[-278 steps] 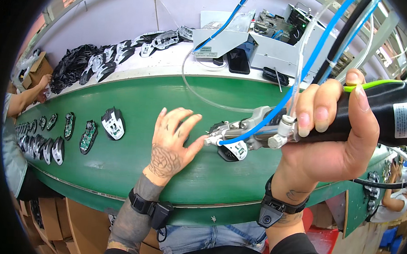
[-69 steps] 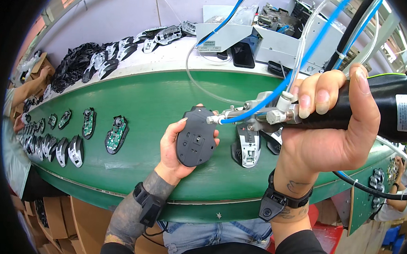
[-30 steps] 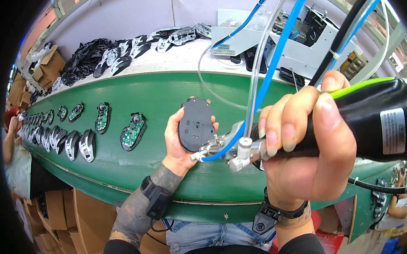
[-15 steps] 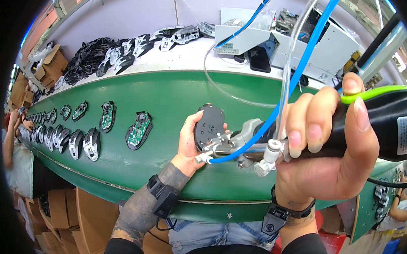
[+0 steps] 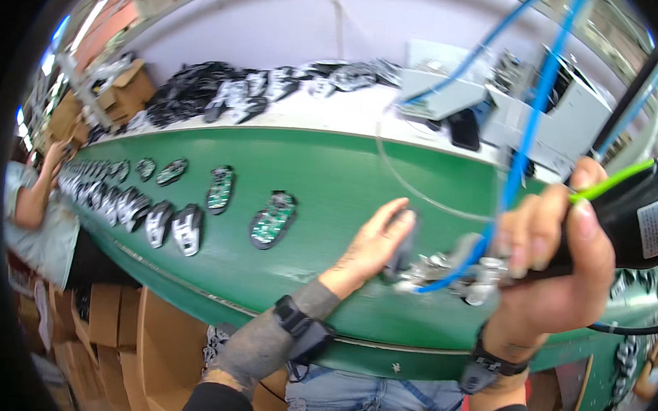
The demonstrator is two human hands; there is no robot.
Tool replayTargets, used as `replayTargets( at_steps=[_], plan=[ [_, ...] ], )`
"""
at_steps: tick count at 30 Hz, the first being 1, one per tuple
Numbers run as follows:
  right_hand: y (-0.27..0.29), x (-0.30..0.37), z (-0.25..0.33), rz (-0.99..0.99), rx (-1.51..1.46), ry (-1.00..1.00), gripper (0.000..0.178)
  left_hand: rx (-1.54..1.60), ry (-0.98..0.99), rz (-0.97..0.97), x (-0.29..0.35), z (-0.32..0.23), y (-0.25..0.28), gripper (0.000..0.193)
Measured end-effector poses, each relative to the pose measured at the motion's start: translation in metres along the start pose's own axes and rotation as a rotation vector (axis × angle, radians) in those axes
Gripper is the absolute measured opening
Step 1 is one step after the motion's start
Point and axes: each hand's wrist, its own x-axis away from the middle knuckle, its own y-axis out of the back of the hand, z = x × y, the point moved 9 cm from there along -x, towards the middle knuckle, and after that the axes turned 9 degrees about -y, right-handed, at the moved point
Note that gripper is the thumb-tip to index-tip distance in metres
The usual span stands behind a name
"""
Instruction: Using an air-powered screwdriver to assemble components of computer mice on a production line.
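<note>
My left hand (image 5: 368, 248) is closed on a dark computer mouse base (image 5: 406, 243), now seen nearly edge-on and blurred. My right hand (image 5: 557, 251) grips a black power screwdriver (image 5: 629, 221) with a bright green lever, thumb and fingers around its body. The screwdriver's metal nose (image 5: 444, 275), with a blue air hose (image 5: 524, 145) attached, reaches left to beside the mouse base; whether they touch is hidden. Left of my left hand, mouse bases with green circuit boards (image 5: 274, 219) lie on the green work surface (image 5: 295, 293). Silver-and-black mouse shells (image 5: 187, 229) form a row nearer me.
A white ledge (image 5: 296, 117) at the back carries a heap of black parts (image 5: 190, 94), more shells and a grey metal box (image 5: 530, 127). A dark phone (image 5: 464, 129) lies there. A co-worker (image 5: 39, 198) sits at the far left. Cardboard boxes (image 5: 173, 346) stand below the bench.
The view has swung left, so the bench things sit farther right. The mouse base has turned from showing its flat face to nearly edge-on, with the screwdriver's nose still beside it.
</note>
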Motion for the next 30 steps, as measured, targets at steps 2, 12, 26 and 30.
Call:
replayTargets(
  at_steps=[2,12,26,30],
  plan=[
    [0.017,-0.006,0.013,0.013,-0.182,0.066,0.027,-0.413,-0.204,0.004,-0.007,-0.031,0.018,0.051],
    [0.019,0.002,0.038,0.033,-0.148,0.186,0.024,-1.562,0.377,-0.756,0.122,-0.072,0.349,0.064],
    [0.023,-0.005,0.043,-0.035,-0.079,0.186,0.023,-1.280,-0.246,-0.092,0.024,-0.066,0.163,0.058],
    [0.025,-0.004,0.044,-0.051,-0.058,0.181,0.024,-1.409,-0.298,-0.101,0.023,-0.060,0.158,0.063]
  ],
)
